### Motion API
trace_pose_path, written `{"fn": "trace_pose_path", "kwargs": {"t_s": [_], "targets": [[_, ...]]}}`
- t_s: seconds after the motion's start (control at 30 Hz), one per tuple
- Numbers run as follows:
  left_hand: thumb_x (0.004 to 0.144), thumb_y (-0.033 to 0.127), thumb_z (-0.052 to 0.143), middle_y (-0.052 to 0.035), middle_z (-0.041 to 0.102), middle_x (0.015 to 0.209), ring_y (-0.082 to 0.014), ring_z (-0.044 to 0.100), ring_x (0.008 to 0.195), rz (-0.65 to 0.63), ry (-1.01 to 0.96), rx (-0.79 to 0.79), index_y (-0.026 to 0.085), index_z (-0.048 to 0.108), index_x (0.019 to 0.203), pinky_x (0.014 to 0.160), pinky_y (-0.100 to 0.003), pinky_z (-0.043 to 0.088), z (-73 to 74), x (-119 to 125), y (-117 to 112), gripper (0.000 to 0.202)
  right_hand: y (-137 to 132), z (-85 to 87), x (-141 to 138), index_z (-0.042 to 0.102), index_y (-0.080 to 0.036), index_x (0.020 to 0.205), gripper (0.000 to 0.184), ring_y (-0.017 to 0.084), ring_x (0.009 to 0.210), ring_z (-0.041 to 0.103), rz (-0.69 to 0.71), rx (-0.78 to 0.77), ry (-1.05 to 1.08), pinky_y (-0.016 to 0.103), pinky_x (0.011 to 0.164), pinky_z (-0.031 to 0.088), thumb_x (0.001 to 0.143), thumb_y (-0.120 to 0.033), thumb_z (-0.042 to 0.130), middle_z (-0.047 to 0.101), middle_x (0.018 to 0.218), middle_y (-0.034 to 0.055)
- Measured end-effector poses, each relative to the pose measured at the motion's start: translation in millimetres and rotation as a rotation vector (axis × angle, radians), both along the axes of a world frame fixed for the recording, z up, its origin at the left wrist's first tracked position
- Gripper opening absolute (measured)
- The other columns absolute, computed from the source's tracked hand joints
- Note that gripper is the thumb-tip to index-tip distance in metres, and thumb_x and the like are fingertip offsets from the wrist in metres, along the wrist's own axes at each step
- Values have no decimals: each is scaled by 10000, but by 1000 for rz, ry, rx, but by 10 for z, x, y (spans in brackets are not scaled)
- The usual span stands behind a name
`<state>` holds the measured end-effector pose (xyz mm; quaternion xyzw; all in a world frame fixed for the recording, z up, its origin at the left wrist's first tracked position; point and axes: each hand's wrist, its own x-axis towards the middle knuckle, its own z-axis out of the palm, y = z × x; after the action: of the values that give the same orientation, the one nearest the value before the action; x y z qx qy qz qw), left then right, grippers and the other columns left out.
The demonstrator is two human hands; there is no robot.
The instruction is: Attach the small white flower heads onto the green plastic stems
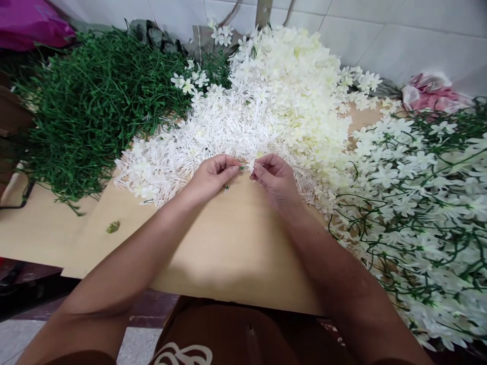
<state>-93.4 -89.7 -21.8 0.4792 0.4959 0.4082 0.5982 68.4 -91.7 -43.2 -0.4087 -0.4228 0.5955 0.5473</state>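
Stem (242,168) pinched by left hand (215,176), blossom (251,165) by right hand (277,180); sprays (418,203) seemingly finished at four o'clock; bare stems (99,101) at ten, loose flowers (300,81) at one left.

On the table (236,243), the stem pile (102,101) is lying left, the blossom heap (297,91) is holding the middle, the flowered sprigs (422,213) are sprawling right! Behind, the wall (365,40) is rising; before the stem pile, a loose scrap (113,227) is sitting.

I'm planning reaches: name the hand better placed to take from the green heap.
Probably the left hand: it is nearer the green heap, though it pinches a stem. The right hand is farther, pinching a white piece.
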Motion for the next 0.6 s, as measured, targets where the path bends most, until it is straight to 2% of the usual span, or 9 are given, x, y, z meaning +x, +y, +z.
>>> {"fn": "trace_pose_path", "kwargs": {"t_s": [0.27,0.6], "targets": [[727,180,715,53,523,523,-70,398,451,31,21,-31,164,624,685,455,-222,268,-2,40,-9,101,-23,-36,7,591,-211,746,340,87,596,563,-8,92,-124,274,648,511,664,-457,812,593,632,-56],[684,290,771,37,551,548,-73,418,474,17,51,-12,158,625,689,459,-223,284,-67,10,2,198,-29,-90,1,577,-207,771,170,112,657,570,-59,274,-362,284,637,499,766,-312,711,622,715,-22]]}}
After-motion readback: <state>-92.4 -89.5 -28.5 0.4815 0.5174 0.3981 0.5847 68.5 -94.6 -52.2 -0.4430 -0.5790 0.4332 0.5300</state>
